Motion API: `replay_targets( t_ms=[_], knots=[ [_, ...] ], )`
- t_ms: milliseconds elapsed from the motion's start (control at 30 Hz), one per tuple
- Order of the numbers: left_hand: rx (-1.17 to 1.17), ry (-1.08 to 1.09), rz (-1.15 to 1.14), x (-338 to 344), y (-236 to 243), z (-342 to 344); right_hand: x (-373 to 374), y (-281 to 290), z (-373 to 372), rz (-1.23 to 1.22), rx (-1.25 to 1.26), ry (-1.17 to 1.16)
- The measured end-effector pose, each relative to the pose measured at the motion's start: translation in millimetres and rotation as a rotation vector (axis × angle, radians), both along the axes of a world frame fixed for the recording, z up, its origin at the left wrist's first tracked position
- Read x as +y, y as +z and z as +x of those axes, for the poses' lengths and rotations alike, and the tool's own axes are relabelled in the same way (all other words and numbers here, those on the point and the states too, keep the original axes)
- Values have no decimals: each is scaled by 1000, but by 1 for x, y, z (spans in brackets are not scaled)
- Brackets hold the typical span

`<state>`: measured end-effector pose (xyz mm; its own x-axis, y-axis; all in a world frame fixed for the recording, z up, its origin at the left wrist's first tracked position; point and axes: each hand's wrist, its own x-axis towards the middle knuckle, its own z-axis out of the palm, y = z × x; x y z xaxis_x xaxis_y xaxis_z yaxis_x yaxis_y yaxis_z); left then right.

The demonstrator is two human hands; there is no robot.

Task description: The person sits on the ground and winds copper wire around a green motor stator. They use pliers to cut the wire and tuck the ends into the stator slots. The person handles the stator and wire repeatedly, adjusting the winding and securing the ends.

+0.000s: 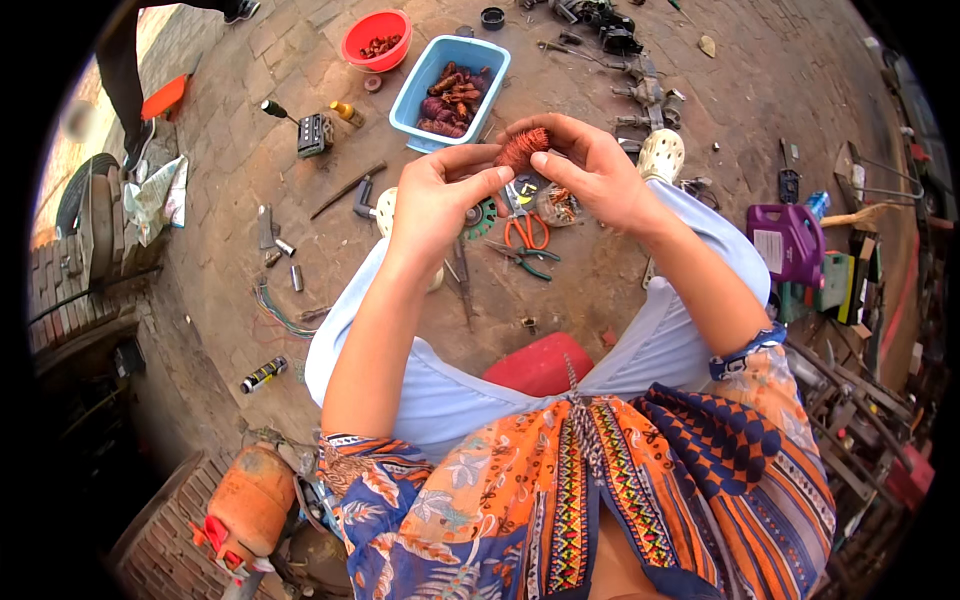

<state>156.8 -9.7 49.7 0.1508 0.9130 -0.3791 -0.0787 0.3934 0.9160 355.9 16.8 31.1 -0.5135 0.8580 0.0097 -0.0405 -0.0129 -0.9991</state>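
Observation:
Between my two hands, in front of me, is a coil of reddish copper wire (522, 150). My left hand (440, 195) closes on its near left end with thumb and fingertips. On the other side my right hand (598, 170) curls over it, thumb pressed against the windings. Below my hands on the ground lie orange-handled scissors (527, 232) and pliers with dark green handles (522, 256). A clear bag of small copper-coloured bits (562, 205) sits beside them. Just beyond my hands stands a light blue basin (404, 110) holding several similar wire coils (455, 105).
A red bowl (352, 52) with copper scraps stands beyond the basin. Screwdrivers, metal sockets (296, 278) and a black-handled tool (363, 198) lie to the left. At right are a purple jug (785, 245) and metal parts. An orange gas cylinder (252, 500) stands lower left; another person's leg (120, 75) is upper left.

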Motion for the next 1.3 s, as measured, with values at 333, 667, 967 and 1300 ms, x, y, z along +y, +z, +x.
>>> replay_targets(
  t_ms=[333, 667, 967, 1300],
  knots=[
    [14, -12, -54, -12, -26, -5, -16, -24, -19, 12, -97, -60],
    [-416, 337, 23, 17, 17, -87, 8, -48, -65, -686, 286, -439],
    [-991, 948, -54, 19, 19, -186, 52, -88, -187, -647, -275, -556],
    [-821, 784, 61, 19, 24, -147, 40, -10, -146, -420, -223, -262]
  ],
)
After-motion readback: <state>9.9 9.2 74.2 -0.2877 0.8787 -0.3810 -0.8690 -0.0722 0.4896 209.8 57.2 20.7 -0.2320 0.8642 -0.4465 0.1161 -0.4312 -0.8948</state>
